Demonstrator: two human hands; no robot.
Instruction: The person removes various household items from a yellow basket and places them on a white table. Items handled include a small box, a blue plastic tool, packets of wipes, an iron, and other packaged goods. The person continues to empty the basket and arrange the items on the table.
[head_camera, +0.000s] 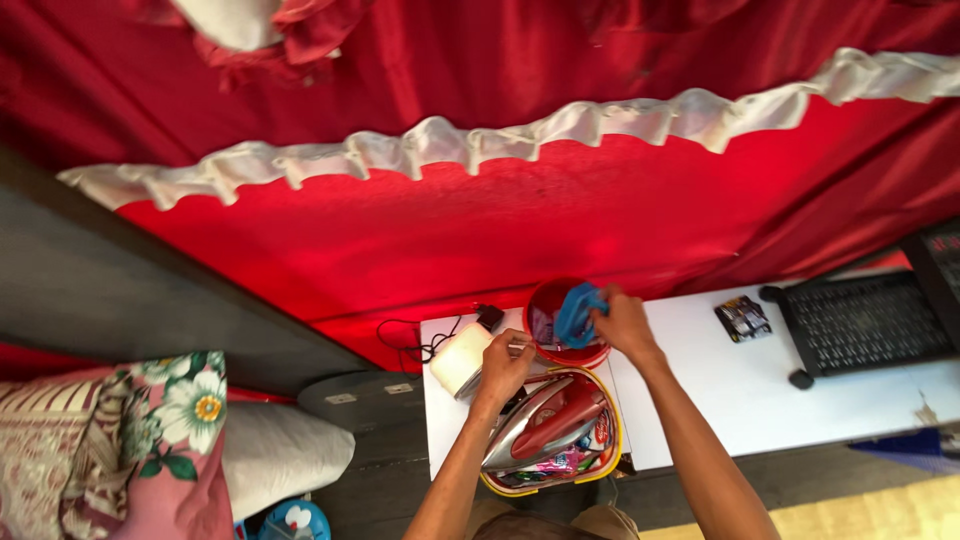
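Fingers (596, 312) of right hand (622, 322): closed in a pinch on a blue cloth (578, 313), held bunched at the mouth of a red bowl (562, 340) on the white table (700, 390).

Left hand (503, 368): curled round a thin pale item, too small to ID; sits just left of bowl, beside a cream-white box (459, 360).

Nearby: yellow-rimmed basket (610, 440) w/ a red-and-silver clothes iron (545, 425) plus mixed small packets, touching bowl's near side. Black adapter and cable (480, 320) at table's back edge. Small dark packet (742, 318) and black mesh stand (865, 322) well apart, to the right.

Handling note (judgement): keep cloth gathered so no corner drags over rim; bowl looks light, may tip or slide toward basket, so steady w/ left hand. Mind cable behind.
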